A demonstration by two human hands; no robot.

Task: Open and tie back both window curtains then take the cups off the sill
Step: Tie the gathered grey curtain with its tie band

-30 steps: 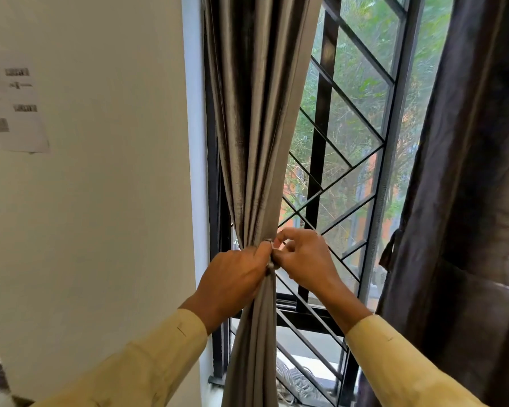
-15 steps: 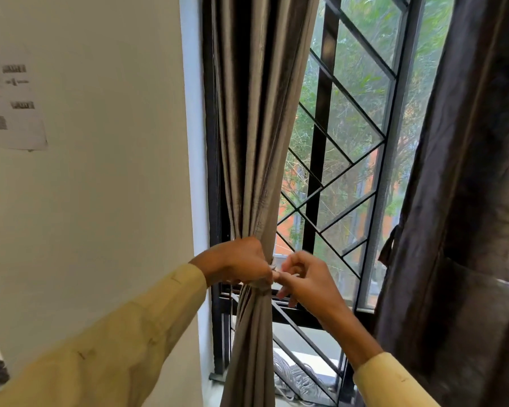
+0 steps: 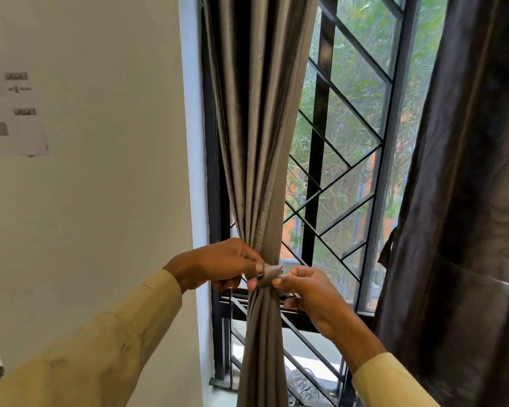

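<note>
The left curtain, grey-brown and shiny, hangs gathered into a narrow bunch at the window's left side. A matching fabric tie-back band wraps around the bunch at waist height. My left hand pinches the band's left end, and my right hand pinches its right end, both fists touching the bunch. The right curtain, dark brown, hangs loose on the right with its own tie strap dangling at its edge. No cups are in view.
Behind the curtains stands a window with a black metal grille of diagonal bars. A white wall on the left carries a taped paper sheet. Coiled cable lies on the ledge low down.
Both hands have dropped a little along the bunch. They were pressed together over the tie; now they are slightly apart, each pulling an end of the band sideways.
</note>
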